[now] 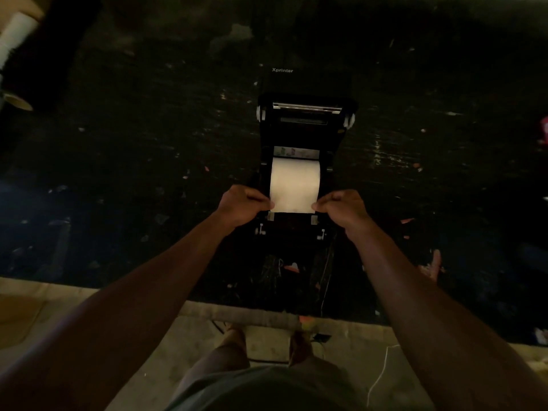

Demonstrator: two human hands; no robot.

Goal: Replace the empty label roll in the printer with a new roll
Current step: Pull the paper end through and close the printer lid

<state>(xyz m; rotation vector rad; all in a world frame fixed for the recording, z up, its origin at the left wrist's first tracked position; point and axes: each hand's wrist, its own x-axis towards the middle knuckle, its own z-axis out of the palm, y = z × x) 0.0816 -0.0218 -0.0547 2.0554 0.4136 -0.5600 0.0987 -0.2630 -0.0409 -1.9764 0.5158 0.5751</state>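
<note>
Label roll seated in the open printer, both hands on its loose end

Label roll shows as a plain white, unprinted band, the brightest thing in a very dim scene. It sits in the bay of a black printer, whose lid is swung up and back, the word "Xprinter" readable on it. The paper runs from a curved top edge down toward the person and ends in a straight cut edge. The left hand pinches the lower left corner of that edge; the right hand pinches the lower right corner, fingers curled closed on the paper. A silver bar crosses the raised lid. The printer stands on a dark, scuffed, speckled table, near its front edge.
</note>
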